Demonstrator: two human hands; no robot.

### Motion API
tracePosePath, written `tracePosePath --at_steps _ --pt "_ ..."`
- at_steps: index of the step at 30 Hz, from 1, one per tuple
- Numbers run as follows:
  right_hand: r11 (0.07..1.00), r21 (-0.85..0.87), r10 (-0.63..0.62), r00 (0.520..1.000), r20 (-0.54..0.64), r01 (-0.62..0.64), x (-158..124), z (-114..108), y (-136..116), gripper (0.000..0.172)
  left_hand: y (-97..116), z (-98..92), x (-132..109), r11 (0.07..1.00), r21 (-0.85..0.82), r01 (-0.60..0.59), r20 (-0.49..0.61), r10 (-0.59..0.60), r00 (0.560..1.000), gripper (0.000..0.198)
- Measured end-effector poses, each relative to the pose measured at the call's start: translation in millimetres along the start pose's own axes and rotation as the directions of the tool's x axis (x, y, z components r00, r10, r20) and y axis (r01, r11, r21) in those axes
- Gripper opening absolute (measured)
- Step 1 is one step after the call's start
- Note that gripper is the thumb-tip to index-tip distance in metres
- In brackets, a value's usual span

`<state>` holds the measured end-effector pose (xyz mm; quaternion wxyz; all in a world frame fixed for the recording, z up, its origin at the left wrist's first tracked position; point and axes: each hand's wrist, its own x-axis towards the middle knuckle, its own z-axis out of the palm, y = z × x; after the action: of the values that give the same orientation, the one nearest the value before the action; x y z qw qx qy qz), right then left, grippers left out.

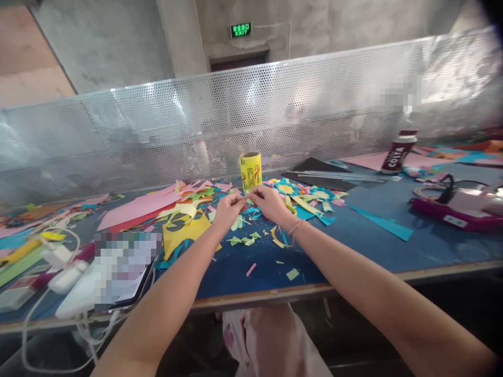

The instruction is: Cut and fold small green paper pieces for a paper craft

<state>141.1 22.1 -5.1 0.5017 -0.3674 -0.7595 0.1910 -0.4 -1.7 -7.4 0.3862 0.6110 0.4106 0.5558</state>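
Fingertips pinched, my left hand (228, 210) and my right hand (272, 204) almost meet over the blue table (365, 251). Whatever lies between the fingers is too small to make out. Just behind them stands an upright yellow printed roll (251, 172), hollow at the top. Folded light-green paper pieces (244, 240) lie below the hands. A yellow paper sheet with cut-out holes (188, 230) is beside my left wrist. Near my right hand are blue paper flowers with yellow centres (286, 187) and pale paper strips (306, 205).
Pink paper sheets (137, 208) lie left, near a device with a blurred screen (135, 272) and white cables (26, 335). Rightward are a blue strip (383, 222), black paper (314, 166), a Costa bottle (396, 154) and a purple power strip (456, 217). A perforated metal screen (165, 120) stands behind.
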Motion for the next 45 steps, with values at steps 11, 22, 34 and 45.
tracePosePath --at_steps 11,22,34,45 --pt "0.985 0.172 -0.046 0.973 0.227 0.006 -1.5 -0.5 5.9 0.036 -7.7 -2.5 3.1 0.993 -0.091 0.072 0.086 -0.064 0.994 0.010" --pt "0.956 0.269 0.053 0.971 0.233 -0.117 -2.7 0.2 2.0 0.035 1.8 -2.8 -0.6 0.997 0.056 -0.051 0.098 0.045 0.994 0.019" --pt "0.956 0.284 0.018 0.984 0.176 -0.068 1.7 0.9 8.8 0.012 2.5 -5.5 0.8 0.932 0.335 -0.137 -0.062 0.167 0.984 0.015" --pt "0.996 0.083 -0.051 0.993 0.107 0.042 -0.9 -1.0 7.1 0.005 -8.3 -5.3 5.9 0.995 0.076 -0.065 -0.035 0.068 0.997 0.017"
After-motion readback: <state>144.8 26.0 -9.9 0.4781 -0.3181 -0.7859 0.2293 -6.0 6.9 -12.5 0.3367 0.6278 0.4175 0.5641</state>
